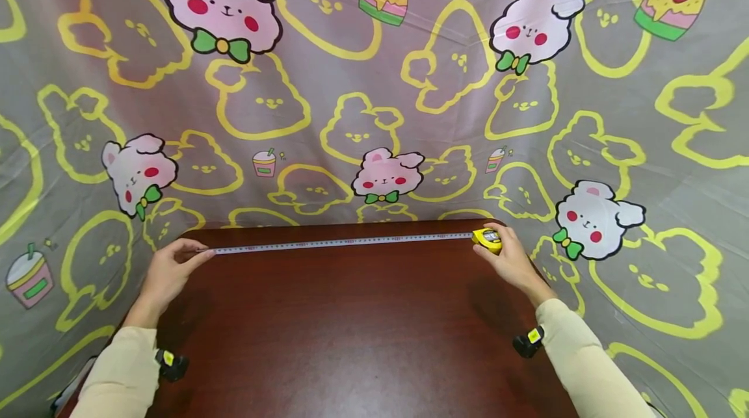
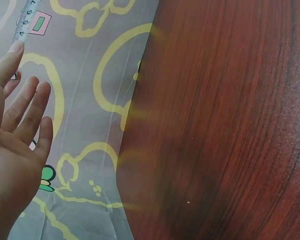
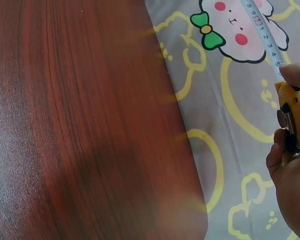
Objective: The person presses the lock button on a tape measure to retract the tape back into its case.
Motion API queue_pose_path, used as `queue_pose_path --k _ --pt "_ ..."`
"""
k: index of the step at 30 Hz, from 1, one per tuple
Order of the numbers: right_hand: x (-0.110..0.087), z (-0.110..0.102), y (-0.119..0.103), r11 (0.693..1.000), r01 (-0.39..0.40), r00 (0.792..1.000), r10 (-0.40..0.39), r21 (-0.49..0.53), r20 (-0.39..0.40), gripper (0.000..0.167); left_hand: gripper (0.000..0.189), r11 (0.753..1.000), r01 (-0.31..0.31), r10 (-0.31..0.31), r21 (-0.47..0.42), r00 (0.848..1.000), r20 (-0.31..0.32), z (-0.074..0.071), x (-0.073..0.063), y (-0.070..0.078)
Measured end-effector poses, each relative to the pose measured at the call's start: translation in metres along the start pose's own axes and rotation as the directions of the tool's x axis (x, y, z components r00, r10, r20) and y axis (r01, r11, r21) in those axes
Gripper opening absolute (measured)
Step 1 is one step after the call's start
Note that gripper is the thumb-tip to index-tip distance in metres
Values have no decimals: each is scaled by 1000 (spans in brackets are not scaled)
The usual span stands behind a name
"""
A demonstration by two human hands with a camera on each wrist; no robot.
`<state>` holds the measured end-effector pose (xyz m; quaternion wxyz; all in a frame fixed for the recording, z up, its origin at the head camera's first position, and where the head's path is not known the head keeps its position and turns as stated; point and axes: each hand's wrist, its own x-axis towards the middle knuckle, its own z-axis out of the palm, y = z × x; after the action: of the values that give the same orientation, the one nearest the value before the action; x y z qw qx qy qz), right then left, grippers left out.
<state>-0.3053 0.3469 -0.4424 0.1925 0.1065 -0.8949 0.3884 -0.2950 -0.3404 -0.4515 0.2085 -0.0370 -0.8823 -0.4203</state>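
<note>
A yellow tape measure (image 1: 487,240) is gripped in my right hand (image 1: 510,261), above the table's far right part. Its white blade (image 1: 345,242) runs out to the left in a nearly straight line. At the blade's end, my left hand (image 1: 168,276) pinches it between thumb and forefinger. In the left wrist view the other fingers (image 2: 27,110) of that hand are spread apart from the blade. Black and red numbers show on the blade (image 3: 264,35) in the right wrist view. My right palm hides part of the tape measure's case (image 3: 295,107).
A dark red-brown wooden table (image 1: 351,320) lies below both hands. Grey cloth (image 1: 328,80) printed with rabbits and yellow outlines hangs behind the table and on both sides. Small black devices (image 1: 171,365) with yellow labels sit at both wrists.
</note>
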Motion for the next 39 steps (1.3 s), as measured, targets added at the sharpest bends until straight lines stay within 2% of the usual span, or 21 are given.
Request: queue_pose_path --k 7,22,39 --pt "0 9 2 1000 -4 1000 4 7 25 61 36 1000 -18 18 4 1000 5 5 1 4" --pt "1 30 -11 1000 -1 999 0 26 41 62 38 1000 -4 5 -22 999 47 18 1 1" --pt "3 46 -22 998 29 998 -31 49 45 62 36 1000 -28 29 -14 998 48 27 2 7"
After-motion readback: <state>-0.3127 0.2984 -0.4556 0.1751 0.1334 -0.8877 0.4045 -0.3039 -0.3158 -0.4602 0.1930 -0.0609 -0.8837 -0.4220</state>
